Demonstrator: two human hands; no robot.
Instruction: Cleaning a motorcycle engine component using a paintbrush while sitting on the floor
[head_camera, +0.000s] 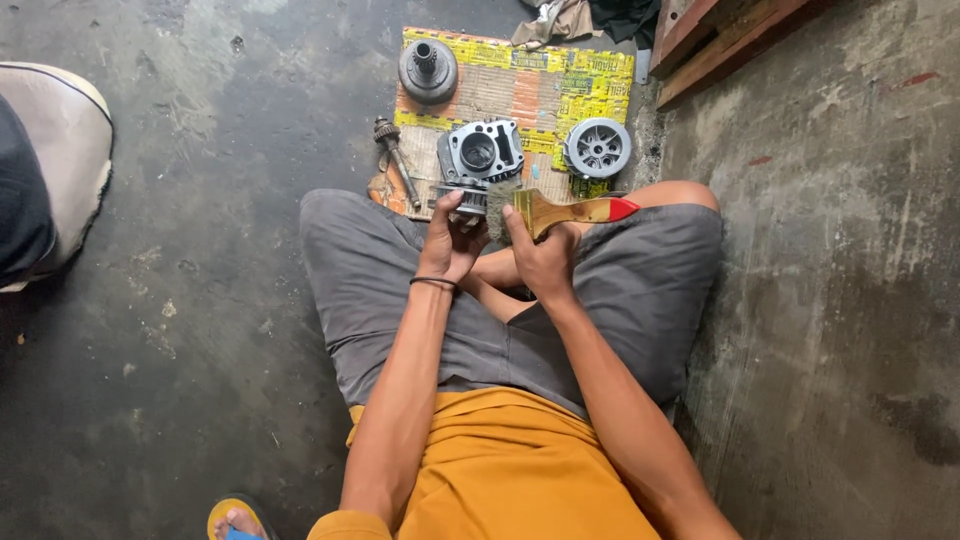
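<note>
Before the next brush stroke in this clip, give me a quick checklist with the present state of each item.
1. Left hand holds the small metal engine part: ok, fingers wrapped round it.
2. Right hand grips the paintbrush by its wooden handle: ok.
3. Bristles meet the part: ok, they sit against its right side.
4. Cylinder block rests on the cardboard sheet: ok, right behind the hands.
5. Geared shaft, round hub and finned round cover lie apart on the cardboard: ok.
6. Part's surface is clean: cannot tell, too small to see.
</note>
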